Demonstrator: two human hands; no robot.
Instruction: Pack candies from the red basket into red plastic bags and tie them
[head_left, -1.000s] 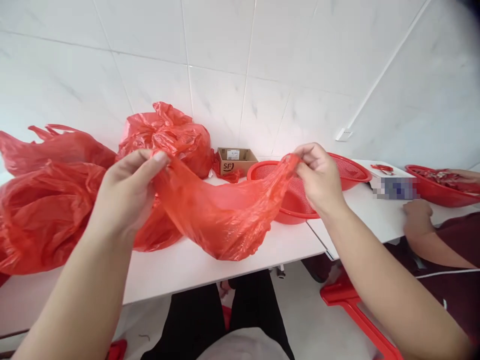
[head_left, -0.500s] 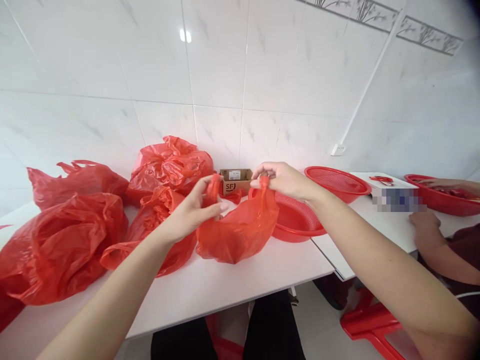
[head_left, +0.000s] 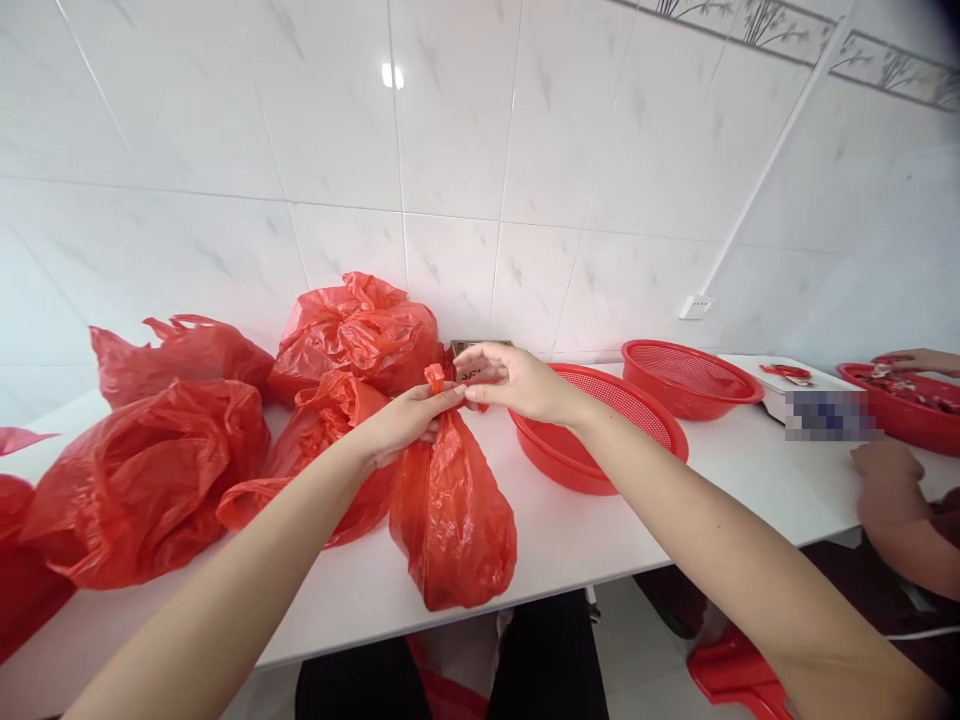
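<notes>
A filled red plastic bag [head_left: 461, 520] hangs in front of me at the table's front edge, its neck gathered at the top. My left hand [head_left: 409, 415] is closed round that neck, with a bit of twisted plastic sticking up above the thumb. Right beside it, my right hand [head_left: 517, 380] has curved fingers, with a gap between thumb and fingers and nothing visible in it. Its thumb tip meets the left fingertips. Behind my hands stands a cardboard box [head_left: 469, 350], mostly hidden.
More red bags [head_left: 157, 480] crowd the table's left side. A red plastic basket [head_left: 600, 470] and a second basket [head_left: 690, 380] stand to the right. Beyond are a white scale [head_left: 772, 395] and a person's arms by a filled red basket [head_left: 900, 410]. A tiled wall [head_left: 450, 150] closes the back.
My hands were apart, each on one handle of the bag. They have come together, the left now holding the gathered neck and the right off it. The bag hangs longer and nearer me.
</notes>
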